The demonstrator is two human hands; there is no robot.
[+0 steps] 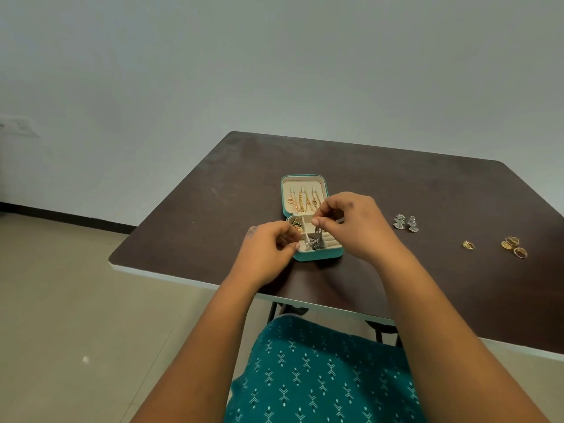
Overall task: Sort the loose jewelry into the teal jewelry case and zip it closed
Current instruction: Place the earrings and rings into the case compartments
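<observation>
- Teal zip-around jewelry case (317, 255), cream-lined, lies open near the middle of the dark brown rectangular table (427, 190); lid flat at the 12 o'clock side, compartment tray at the 6 o'clock side.
- Gold chains (305, 200) hang from hooks inside the lid.
- Silver jewelry piece (316, 243) sits in a front tray compartment, between the two hands.
- Right hand (351, 224) hovers over the tray; thumb and forefinger pressed together, pinching something too small to tell.
- Left hand (268, 248) at the tray's 9 o'clock edge, fingers curled in; what they pinch cannot be told.
- Pair of silver drop earrings (406, 222) lies at 3 o'clock from the case, apart from both hands.
- Small gold rings (514, 246) lie further out at 3 o'clock.
- No legible brand or writing.
</observation>
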